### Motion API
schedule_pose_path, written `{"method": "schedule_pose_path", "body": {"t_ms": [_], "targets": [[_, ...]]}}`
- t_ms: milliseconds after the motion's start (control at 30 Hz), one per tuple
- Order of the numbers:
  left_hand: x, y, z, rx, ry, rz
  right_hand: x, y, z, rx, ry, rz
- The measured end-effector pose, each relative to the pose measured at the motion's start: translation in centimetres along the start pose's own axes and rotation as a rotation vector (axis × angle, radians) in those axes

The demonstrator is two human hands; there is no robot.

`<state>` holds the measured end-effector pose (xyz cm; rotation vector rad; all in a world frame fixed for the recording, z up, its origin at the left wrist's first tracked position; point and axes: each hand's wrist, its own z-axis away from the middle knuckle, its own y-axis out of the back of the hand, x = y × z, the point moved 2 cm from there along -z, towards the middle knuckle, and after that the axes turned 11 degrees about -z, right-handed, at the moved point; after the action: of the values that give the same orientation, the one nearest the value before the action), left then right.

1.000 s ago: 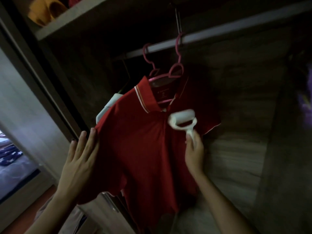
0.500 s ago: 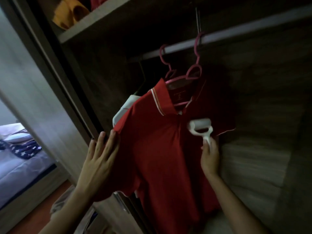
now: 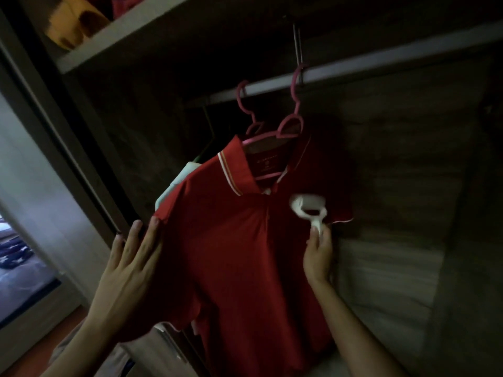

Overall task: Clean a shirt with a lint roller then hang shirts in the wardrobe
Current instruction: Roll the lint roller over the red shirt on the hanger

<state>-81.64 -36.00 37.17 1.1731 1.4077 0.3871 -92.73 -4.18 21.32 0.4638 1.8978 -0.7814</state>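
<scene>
A red polo shirt [image 3: 245,254] with a white-striped collar hangs on a pink hanger [image 3: 288,126] from the wardrobe rail [image 3: 381,59]. My right hand [image 3: 318,254] grips the handle of a white lint roller [image 3: 309,206], whose head lies against the shirt's chest just right of the placket. My left hand [image 3: 130,265] lies flat with straight fingers against the shirt's left sleeve and shoulder. A second pink hanger [image 3: 246,104] hangs just behind, with a pale garment [image 3: 174,183] peeking out beyond the red shoulder.
A shelf [image 3: 122,31] above the rail holds a yellow item [image 3: 73,25] and red fabric. The wardrobe's dark door frame [image 3: 68,137] stands at left, with a bed [image 3: 19,257] beyond. Wood back panels fill the right side.
The roller has shifted slightly up and right on the shirt's chest. My left hand stays flat on the sleeve. The view has drifted, and the shirt sits further right.
</scene>
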Motion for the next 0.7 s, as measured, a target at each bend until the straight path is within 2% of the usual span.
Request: {"method": "schedule_pose_path", "body": {"t_ms": [100,200,300,400,467,533,700], "targets": [[-0.2,-0.1,-0.4,0.001,0.0,0.01,-5.7,-1.4,-4.2,0.08,0.061,-0.133],[-0.1,-0.3,-0.5,-0.011,0.003,0.022,-7.5,-1.8,-6.3,0.101,0.091,-0.233],[0.0,-0.6,-0.4,-0.016,0.008,0.021,-3.4,-1.3,-4.1,0.063,0.076,-0.113],[-0.1,-0.8,-0.3,-0.012,0.006,0.023,3.3,0.6,0.2,0.01,-0.039,0.015],[-0.3,-1.1,-0.3,-0.011,-0.008,0.014,5.1,1.8,2.3,-0.017,-0.106,0.075],[-0.3,-1.1,-0.4,-0.012,-0.017,0.007,4.5,2.2,2.4,0.001,-0.104,0.07],[-0.4,-1.8,-0.5,-0.034,-0.026,0.019,-0.3,0.8,-2.5,0.169,-0.009,0.007]]}}
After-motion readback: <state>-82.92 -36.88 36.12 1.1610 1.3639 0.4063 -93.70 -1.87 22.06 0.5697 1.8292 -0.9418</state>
